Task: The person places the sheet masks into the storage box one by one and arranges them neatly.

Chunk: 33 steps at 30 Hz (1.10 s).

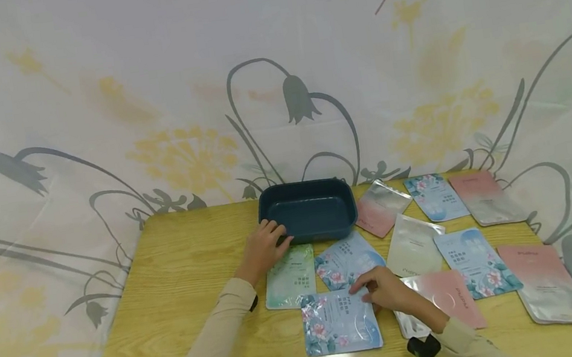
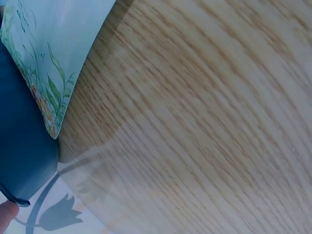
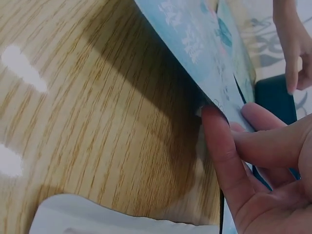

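My right hand (image 1: pixel 386 291) pinches the upper right corner of a blue floral face mask packet (image 1: pixel 340 323) between thumb and fingers. In the right wrist view, that packet (image 3: pixel 187 44) is raised at this edge, casting a shadow on the wood. My left hand (image 1: pixel 265 245) holds the front left corner of a dark blue plastic bin (image 1: pixel 311 238); one fingertip (image 2: pixel 7 212) touches its rim in the left wrist view. A green packet (image 1: pixel 290 278) lies below the left hand, against the bin's front. Another blue floral packet (image 1: pixel 349 261) lies beside it.
Right of the bin, several pink, silver and blue packets lie spread over the wooden table (image 1: pixel 185 278), among them a pink one (image 1: pixel 445 296) under the right forearm and a pale silver one (image 1: pixel 415 246). A flower-patterned curtain (image 1: pixel 170 97) stands behind the table.
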Motion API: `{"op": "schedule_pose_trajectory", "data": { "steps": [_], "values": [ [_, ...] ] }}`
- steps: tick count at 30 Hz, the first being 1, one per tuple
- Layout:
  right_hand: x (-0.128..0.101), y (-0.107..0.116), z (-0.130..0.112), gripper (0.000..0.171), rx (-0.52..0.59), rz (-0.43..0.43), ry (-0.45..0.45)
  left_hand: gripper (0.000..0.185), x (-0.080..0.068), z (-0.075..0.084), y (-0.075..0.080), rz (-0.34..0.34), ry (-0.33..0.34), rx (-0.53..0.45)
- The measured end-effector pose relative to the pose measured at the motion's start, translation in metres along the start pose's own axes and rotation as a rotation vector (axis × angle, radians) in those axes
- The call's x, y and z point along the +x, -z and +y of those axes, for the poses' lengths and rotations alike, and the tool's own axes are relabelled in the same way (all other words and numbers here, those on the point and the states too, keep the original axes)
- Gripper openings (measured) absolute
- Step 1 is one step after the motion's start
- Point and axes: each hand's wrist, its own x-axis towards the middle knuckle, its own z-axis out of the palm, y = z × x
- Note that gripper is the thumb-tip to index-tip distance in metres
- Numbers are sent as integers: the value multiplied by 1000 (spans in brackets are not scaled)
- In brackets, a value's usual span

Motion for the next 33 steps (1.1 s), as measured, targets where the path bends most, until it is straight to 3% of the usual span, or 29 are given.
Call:
{"op": "schedule_pose_trajectory", "data": {
  "steps": [12, 21, 27, 33],
  "values": [
    [-11, 14, -34, 25, 219, -61, -46, 19, 2, 1, 3, 3, 14, -6],
    [-8, 19, -14, 24, 304, -38, -49, 19, 1, 1, 1, 24, 19, -14],
    [-8, 31, -15, 21, 237, -14, 32, 20, 0, 0, 0, 33, 26, -20],
    [-9, 52, -23, 19, 256, 32, 10, 18, 1, 0, 1, 7, -19, 16]
  ]
}}
